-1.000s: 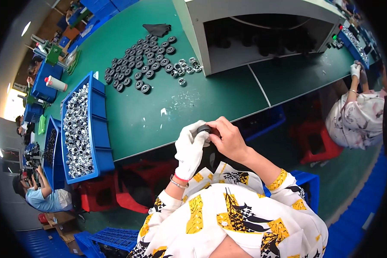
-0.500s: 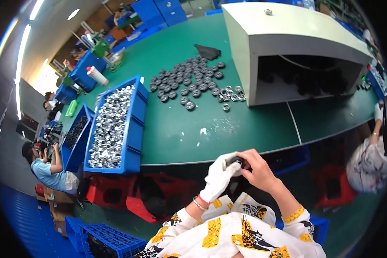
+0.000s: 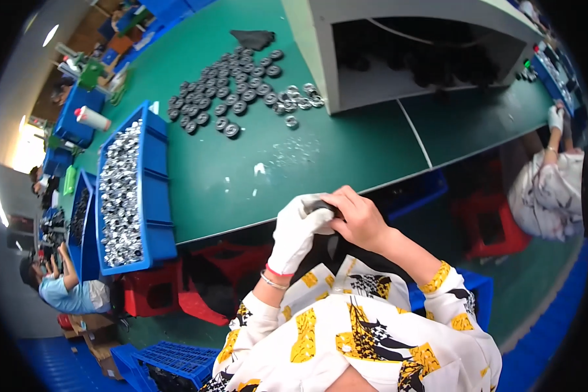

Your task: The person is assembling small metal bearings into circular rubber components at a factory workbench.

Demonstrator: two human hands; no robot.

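Observation:
My left hand [image 3: 293, 236], in a white glove, is closed on a small black round part [image 3: 323, 208]. My bare right hand [image 3: 360, 221] pinches the same part from the other side, with thumb and fingers meeting the glove. Most of the part is hidden between the fingers. Both hands are in front of my body, just off the table's near edge. Beyond them on the green table [image 3: 222, 189] lies a spread of black round wheel-like parts [image 3: 231, 130] with ringed faces. Several shiny silver round pieces [image 3: 292, 121] lie at its right side.
A blue bin [image 3: 155, 202] full of silver pieces [image 3: 121, 202] stands at the left table edge. A pale open-fronted housing [image 3: 313, 52] is at back right, a dark cloth [image 3: 253, 40] behind the parts. Co-workers sit at left [image 3: 75, 291] and right [image 3: 547, 186]. Red stools [image 3: 493, 225] stand below.
The whole view has shifted, so the table, bin and housing appear farther up and left. Both hands stay together on the black part, with only slight finger movement.

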